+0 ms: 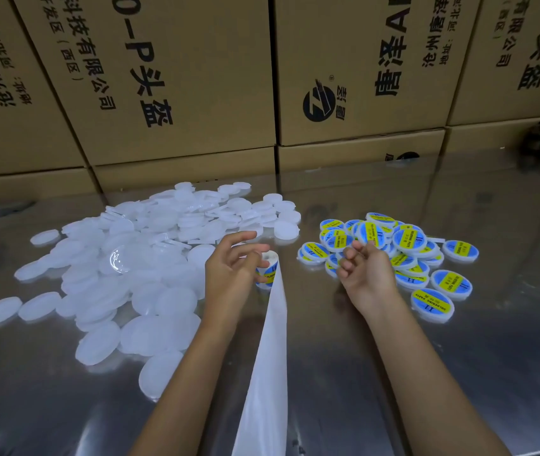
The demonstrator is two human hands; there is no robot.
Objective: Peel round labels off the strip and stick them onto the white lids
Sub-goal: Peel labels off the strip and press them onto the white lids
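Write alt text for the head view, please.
A person's left hand holds a label strip over a steel table; the right hand is empty. Plain white lids lie left, labelled lids right.

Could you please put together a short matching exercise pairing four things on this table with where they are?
Things:
1. plain white lids
2. labelled lids
3. label strip
4. cardboard boxes

Places:
A. stacked behind the table
B. heaped beyond the right hand
C. running toward the camera between the forearms, from the left hand
D. spread to the left of the left hand

Pairs: 1-D, 2-B, 3-C, 4-A
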